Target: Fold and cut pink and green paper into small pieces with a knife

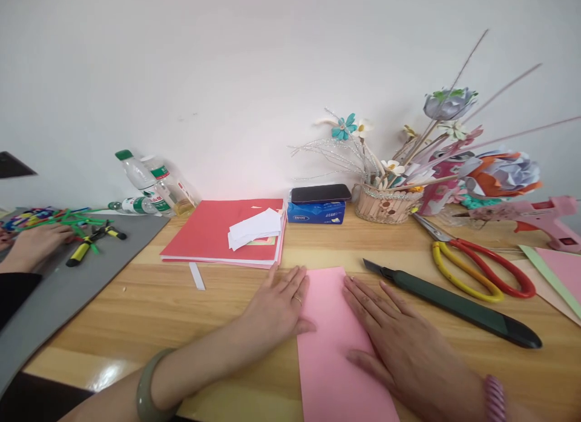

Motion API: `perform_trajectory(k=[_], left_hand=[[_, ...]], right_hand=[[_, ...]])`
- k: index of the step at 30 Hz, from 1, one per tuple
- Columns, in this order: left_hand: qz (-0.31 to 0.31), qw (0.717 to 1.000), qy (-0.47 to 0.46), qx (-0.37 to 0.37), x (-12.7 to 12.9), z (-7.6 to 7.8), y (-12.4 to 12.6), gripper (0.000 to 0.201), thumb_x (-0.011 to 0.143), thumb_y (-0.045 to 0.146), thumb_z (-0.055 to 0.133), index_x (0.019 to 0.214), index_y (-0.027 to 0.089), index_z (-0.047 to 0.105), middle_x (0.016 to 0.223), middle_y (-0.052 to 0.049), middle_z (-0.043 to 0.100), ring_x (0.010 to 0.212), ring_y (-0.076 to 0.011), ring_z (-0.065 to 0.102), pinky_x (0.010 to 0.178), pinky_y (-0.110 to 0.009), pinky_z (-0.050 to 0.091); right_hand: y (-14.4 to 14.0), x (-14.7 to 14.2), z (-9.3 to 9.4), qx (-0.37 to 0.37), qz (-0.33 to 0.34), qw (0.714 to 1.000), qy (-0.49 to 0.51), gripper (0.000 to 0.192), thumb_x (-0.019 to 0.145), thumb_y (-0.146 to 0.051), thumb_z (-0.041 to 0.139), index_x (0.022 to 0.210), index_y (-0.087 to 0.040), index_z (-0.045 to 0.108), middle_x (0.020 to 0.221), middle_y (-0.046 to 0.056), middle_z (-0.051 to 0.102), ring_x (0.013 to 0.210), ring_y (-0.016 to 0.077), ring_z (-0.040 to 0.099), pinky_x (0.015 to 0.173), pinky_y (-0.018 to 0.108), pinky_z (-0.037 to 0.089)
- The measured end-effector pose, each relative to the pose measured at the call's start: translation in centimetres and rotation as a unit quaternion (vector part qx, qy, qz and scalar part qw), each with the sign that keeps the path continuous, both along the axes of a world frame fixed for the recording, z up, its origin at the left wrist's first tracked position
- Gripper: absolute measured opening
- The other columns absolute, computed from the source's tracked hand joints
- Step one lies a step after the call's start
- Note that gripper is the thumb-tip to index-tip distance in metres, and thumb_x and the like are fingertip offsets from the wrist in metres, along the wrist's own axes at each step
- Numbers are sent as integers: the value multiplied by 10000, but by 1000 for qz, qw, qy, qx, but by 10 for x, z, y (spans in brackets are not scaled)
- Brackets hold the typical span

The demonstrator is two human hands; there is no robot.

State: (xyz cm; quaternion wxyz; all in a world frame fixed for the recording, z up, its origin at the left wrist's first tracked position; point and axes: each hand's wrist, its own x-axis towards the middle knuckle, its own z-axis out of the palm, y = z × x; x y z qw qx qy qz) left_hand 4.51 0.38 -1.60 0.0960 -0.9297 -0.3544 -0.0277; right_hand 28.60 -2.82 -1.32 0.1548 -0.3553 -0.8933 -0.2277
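Pink paper (331, 349) flat on surface (181, 301) | left hand (276, 307) grip apart, palm on its left edge | right hand (403, 349) grip apart, flat on sheet | utility knife (454, 304) just right

A craft table set against a plain white wall: scissors (481, 267), a utility knife (454, 304) and a pink glue gun (544, 219) lie at right, a basket (385, 205) of handmade paper flowers (503, 174) stands at center right, and coloured strips (49, 217) clutter the grey mat (54, 295) at left.
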Motion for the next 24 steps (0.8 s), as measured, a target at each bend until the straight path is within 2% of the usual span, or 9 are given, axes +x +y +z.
perform_trajectory(k=[4, 9, 13, 15, 17, 18, 21, 24], left_hand=[[3, 1000, 6, 14, 2, -2, 0, 674, 886, 576, 339, 1277, 42, 469, 1342, -200, 438, 1278, -283, 395, 1068, -520, 234], [8, 999, 31, 4, 2, 0, 2, 659, 882, 578, 363, 1275, 63, 484, 1348, -203, 426, 1274, -288, 401, 1055, -501, 265], [3, 999, 31, -10, 4, 11, 3, 646, 866, 569, 416, 1238, 52, 522, 1322, -214, 454, 1270, -307, 400, 1050, -495, 281], [11, 1000, 13, -24, 13, 20, 1, 557, 901, 497, 421, 1215, 53, 542, 1326, -208, 454, 1280, -304, 385, 1061, -491, 266], [-3, 998, -28, -54, 27, 29, -3, 432, 957, 358, 368, 1237, 68, 523, 1364, -176, 421, 1307, -265, 349, 1090, -451, 235], [-31, 995, -51, -83, 35, 33, -5, 407, 972, 305, 334, 1271, 80, 492, 1390, -153, 395, 1324, -233, 320, 1105, -411, 220], [-108, 967, -78, -215, 56, 39, -9, 459, 978, 307, 293, 1356, 59, 376, 1432, -144, 329, 1348, -176, 263, 1109, -295, 232], [-104, 950, -86, -282, 65, 37, -8, 511, 982, 328, 260, 1382, 13, 303, 1448, -168, 280, 1358, -180, 231, 1114, -294, 222]], right_hand=[[-10, 2, 6, 35, -7, 999, -19, 664, 802, -570, 472, 1159, -19, 571, 1209, 200, 575, 1124, 307, 520, 874, 463, 445], [-34, 6, 2, 40, 10, 999, -29, 552, 814, -461, 493, 1176, -51, 564, 1209, 163, 585, 1097, 263, 550, 839, 413, 481], [-40, 3, 2, 25, 4, 1000, -13, 476, 847, -419, 456, 1155, -81, 588, 1183, 137, 607, 1085, 233, 563, 862, 398, 475], [-40, 0, 0, 14, -3, 1000, 21, 443, 866, -401, 433, 1135, -93, 606, 1173, 122, 616, 1083, 218, 565, 894, 382, 453], [-41, -4, -3, 2, -13, 998, 61, 443, 889, -397, 392, 1112, -91, 623, 1161, 115, 625, 1091, 211, 558, 929, 367, 422], [-41, -5, -6, -3, -19, 996, 82, 449, 898, -400, 371, 1095, -93, 633, 1156, 113, 629, 1100, 211, 551, 951, 363, 401], [-43, -8, -11, -16, -29, 991, 131, 464, 917, -403, 327, 1049, -109, 660, 1134, 102, 643, 1132, 210, 524, 1007, 355, 339], [-43, -8, -8, -9, -29, 990, 136, 463, 915, -404, 333, 1029, -106, 669, 1099, 104, 659, 1118, 220, 534, 995, 357, 348]])
